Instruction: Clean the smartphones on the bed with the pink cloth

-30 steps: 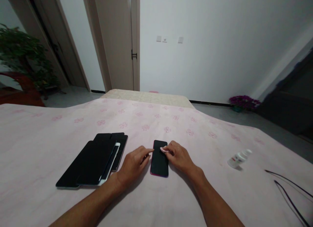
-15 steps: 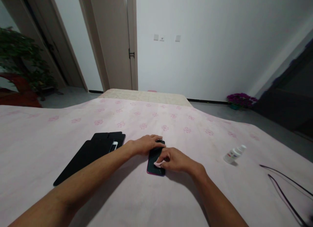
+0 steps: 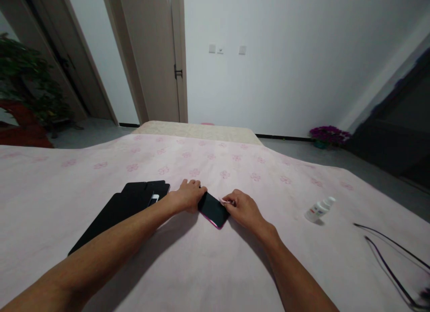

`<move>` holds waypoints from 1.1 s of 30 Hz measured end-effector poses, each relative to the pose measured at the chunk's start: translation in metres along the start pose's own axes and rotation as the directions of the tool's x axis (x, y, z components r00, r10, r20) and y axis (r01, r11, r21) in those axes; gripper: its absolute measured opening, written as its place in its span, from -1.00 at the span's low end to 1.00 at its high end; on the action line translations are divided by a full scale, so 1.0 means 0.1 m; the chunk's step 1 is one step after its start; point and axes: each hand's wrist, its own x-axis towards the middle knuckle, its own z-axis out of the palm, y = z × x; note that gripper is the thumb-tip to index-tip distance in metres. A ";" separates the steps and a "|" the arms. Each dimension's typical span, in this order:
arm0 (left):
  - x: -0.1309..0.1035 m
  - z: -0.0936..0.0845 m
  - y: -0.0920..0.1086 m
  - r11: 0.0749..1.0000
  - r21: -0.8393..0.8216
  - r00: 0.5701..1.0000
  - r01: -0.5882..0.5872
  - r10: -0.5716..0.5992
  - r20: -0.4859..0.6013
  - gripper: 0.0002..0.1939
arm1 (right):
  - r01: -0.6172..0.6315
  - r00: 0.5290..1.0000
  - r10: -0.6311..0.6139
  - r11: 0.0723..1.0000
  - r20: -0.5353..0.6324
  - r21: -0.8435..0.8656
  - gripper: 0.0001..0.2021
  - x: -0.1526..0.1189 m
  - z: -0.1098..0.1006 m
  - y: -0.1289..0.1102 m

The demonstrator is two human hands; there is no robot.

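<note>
A dark-screened smartphone (image 3: 213,210) with a pinkish-red edge lies slantwise on the pink flowered cloth. My left hand (image 3: 188,196) grips its upper left end, the fingers reaching over the far side. A small pale pink wiping cloth (image 3: 225,201) is pinched between the thumb and fingers of my right hand (image 3: 242,210), at the phone's upper right edge. Part of the wiping cloth is hidden by the fingers. Most of the screen shows between my two hands.
Left of my hands lie black flat tablets or folders (image 3: 114,215) and a small white phone (image 3: 154,199), partly behind my left forearm. To the right stands a white spray bottle (image 3: 320,210). Dark cables (image 3: 386,262) lie at the far right.
The phone has turned from nearly upright to slantwise, its top end swinging left with my left hand. My right hand has moved from the middle of the screen to its right edge.
</note>
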 end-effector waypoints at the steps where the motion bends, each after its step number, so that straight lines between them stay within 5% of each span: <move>1: -0.04 0.00 0.00 1.000 -0.003 1.000 0.027 -0.027 0.011 -0.38 | -0.018 1.000 0.018 1.000 -0.020 -0.015 -0.80 0.00 0.01 0.00; 10: -0.39 0.06 0.10 0.979 -0.093 0.984 0.181 -0.180 0.011 -0.52 | 0.013 0.992 -0.030 0.991 -0.124 -0.137 -0.83 -0.05 0.18 -0.07; 18: -0.60 0.19 0.37 0.946 -0.109 0.942 0.306 -0.318 -0.107 -0.54 | 0.173 0.982 -0.182 0.976 -0.052 -0.134 -0.83 -0.06 0.26 -0.18; 25: -0.56 0.44 0.39 0.949 -0.214 0.903 0.231 -0.291 -0.316 -0.50 | 0.037 0.978 -0.077 0.979 -0.194 -0.199 -0.84 0.01 0.28 -0.02; 33: -0.50 0.48 0.40 0.940 -0.208 0.873 0.270 -0.330 -0.359 -0.56 | 0.134 0.969 -0.161 0.980 -0.186 -0.149 -0.85 -0.07 0.41 -0.22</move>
